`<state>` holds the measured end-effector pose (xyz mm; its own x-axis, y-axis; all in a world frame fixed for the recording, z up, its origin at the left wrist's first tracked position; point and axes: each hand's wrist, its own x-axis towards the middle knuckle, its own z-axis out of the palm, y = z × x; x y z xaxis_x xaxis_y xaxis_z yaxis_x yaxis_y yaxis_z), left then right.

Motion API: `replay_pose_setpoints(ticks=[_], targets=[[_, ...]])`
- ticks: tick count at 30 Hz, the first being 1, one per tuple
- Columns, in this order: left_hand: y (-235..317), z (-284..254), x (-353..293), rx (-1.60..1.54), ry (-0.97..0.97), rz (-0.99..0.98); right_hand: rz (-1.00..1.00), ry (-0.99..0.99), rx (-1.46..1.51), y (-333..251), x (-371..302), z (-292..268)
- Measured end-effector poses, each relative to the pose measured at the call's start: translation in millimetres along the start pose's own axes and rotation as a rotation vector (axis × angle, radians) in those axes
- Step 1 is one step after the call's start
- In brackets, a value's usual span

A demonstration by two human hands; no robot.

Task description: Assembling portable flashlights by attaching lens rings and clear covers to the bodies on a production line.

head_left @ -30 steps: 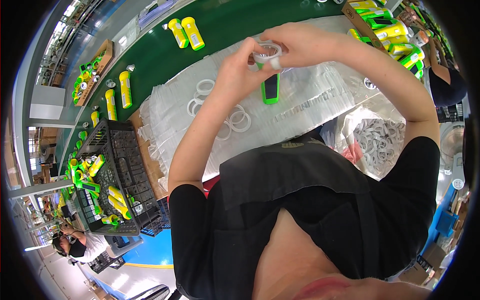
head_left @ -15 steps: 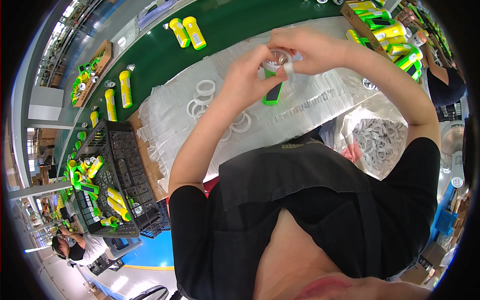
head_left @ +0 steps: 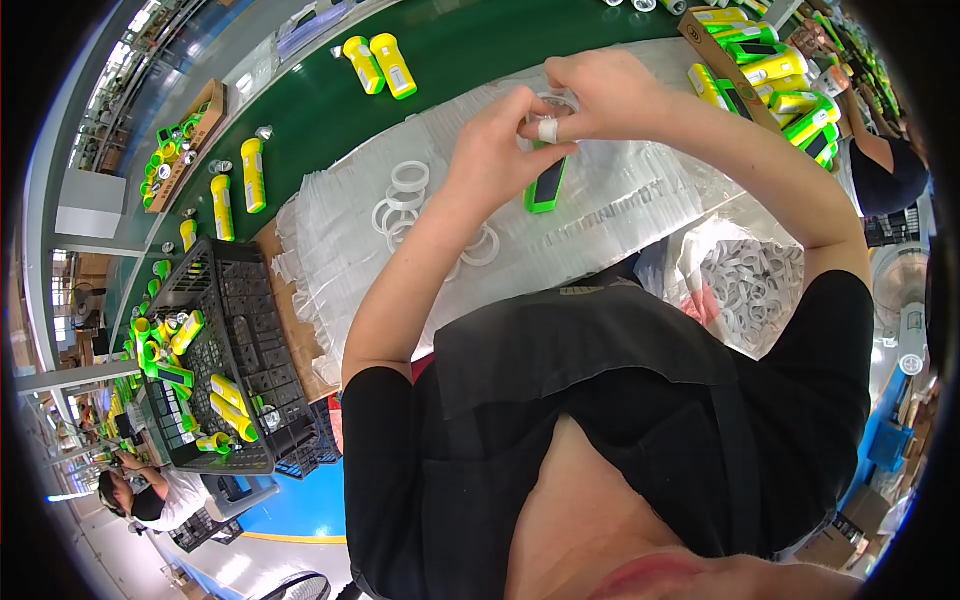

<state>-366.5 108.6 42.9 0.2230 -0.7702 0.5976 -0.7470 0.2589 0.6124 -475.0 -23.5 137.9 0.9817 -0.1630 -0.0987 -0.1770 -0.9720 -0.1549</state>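
Observation:
A flashlight [head_left: 545, 188] with a green body and a dark panel stands tilted between my hands above the grey-white mat. My left hand [head_left: 497, 148] is closed around the left side of its head. From the right, my right hand [head_left: 607, 97] grips the head's rim, fingers bent over the top and thumb across the front. A pale, see-through ring [head_left: 567, 103] shows in part at the rim; my fingers cover the rest. White tape wraps one digit of my right hand. Several loose white rings [head_left: 408, 177] lie on the mat beside my left forearm.
The mat [head_left: 600, 205] borders a green conveyor belt [head_left: 320, 125] carrying yellow-green flashlights [head_left: 393, 67]. A black crate [head_left: 255, 350] with flashlights stands left. A lined bag of white rings [head_left: 750, 280] sits at right, below a cardboard box [head_left: 715, 50] of flashlights. Other people work at both sides.
My right thumb has shifted left across the flashlight's head, and the fingers now cover more of the shiny reflector. On the belt, the flashlights have moved slightly right.

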Motion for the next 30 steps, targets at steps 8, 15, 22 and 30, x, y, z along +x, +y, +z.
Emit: replay_pose_setpoints(ticks=[8,15,22,30], targets=[[-3,-2,-2,-0.027,-0.017,-0.031,-0.061,0.141,0.174,15,3,23],[-3,1,3,0.009,-0.012,0.011,-0.274,0.407,0.198,34,1,41],[-6,1,3,0.006,-0.005,0.022,-0.319,0.282,0.421,36,4,36],[-6,7,2,-0.022,-0.018,-0.022,-0.200,0.201,0.435,45,-2,36]])
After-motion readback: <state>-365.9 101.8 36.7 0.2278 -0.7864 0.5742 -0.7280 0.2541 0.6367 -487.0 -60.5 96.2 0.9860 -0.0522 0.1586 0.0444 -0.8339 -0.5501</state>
